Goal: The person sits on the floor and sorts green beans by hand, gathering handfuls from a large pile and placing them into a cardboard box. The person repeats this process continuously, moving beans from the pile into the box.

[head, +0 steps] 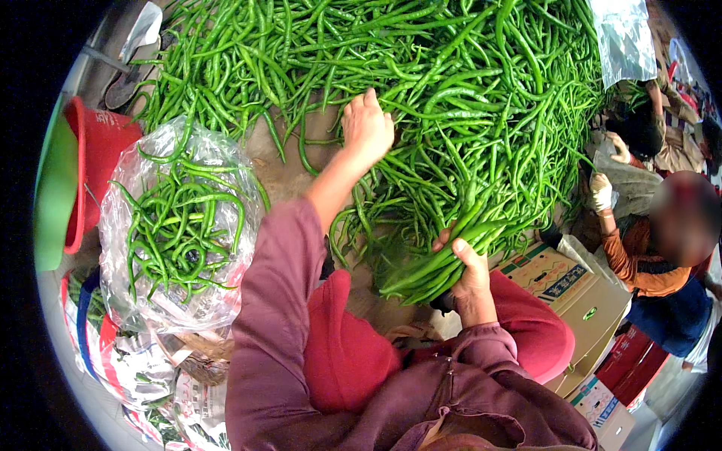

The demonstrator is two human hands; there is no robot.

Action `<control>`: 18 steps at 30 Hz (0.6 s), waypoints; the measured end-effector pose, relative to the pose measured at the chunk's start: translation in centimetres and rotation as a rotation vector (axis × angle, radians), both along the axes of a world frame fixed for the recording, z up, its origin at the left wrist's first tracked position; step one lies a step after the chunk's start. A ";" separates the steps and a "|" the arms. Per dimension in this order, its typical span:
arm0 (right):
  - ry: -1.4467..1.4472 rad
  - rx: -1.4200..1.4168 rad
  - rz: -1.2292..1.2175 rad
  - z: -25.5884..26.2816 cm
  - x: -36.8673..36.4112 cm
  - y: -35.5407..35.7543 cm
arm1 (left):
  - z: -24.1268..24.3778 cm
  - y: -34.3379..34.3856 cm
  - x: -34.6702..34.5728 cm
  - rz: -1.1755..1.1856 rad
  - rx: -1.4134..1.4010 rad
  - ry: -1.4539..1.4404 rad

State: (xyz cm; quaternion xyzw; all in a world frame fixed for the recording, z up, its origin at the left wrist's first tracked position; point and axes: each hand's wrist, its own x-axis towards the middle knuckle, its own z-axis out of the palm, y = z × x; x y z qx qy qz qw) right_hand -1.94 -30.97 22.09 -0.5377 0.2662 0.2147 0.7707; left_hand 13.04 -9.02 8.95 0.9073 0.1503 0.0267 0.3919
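Long green chili peppers (496, 129) lie in a broad, tangled heap in front of me. My right hand (472, 276) grips a bunch of green peppers (434, 268), the thumb across the near side and fingertips showing behind. The bunch lies lengthwise, its lower ends pointing left above my lap. My left hand (368, 127) is extended to the heap's near left edge, fingers bent down among the peppers. Its fingertips are partly hidden, so I cannot tell whether they hold one. Left of my left arm, a clear plastic bag (121, 225) contains loose, curled peppers.
A red plastic tub (107, 152) and a green one (56, 197) stand at the far left. Printed sacks (197, 400) lie below the bag. Cardboard boxes (586, 304) are by my right knee. At right, a person in orange sleeves (660, 282) wears a glove; others sit beyond.
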 end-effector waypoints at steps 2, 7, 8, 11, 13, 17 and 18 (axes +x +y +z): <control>0.026 0.002 0.031 0.3 -0.6 1.0 | -2.8 1.2 1.5 -0.008 -0.025 0.166; -0.025 -0.021 0.001 1.3 -0.5 -0.1 | -0.3 0.7 -3.8 -0.027 -0.254 0.015; -0.020 -0.024 -0.007 1.8 -0.7 0.4 | -0.6 2.2 -5.7 0.048 -0.094 -0.098; -0.019 0.011 -0.003 2.3 -0.7 1.0 | 0.0 5.8 -9.8 0.093 -0.091 -0.168; -0.052 0.051 -0.032 2.9 -0.5 0.8 | 5.8 5.1 -11.0 0.144 -0.578 0.072; -0.096 0.136 -0.121 5.6 0.5 -0.2 | 15.2 0.3 -12.0 -0.194 -0.625 -0.074; -0.045 0.169 -0.131 6.9 0.7 -0.1 | 17.2 -1.5 -12.3 -0.290 -0.608 -0.097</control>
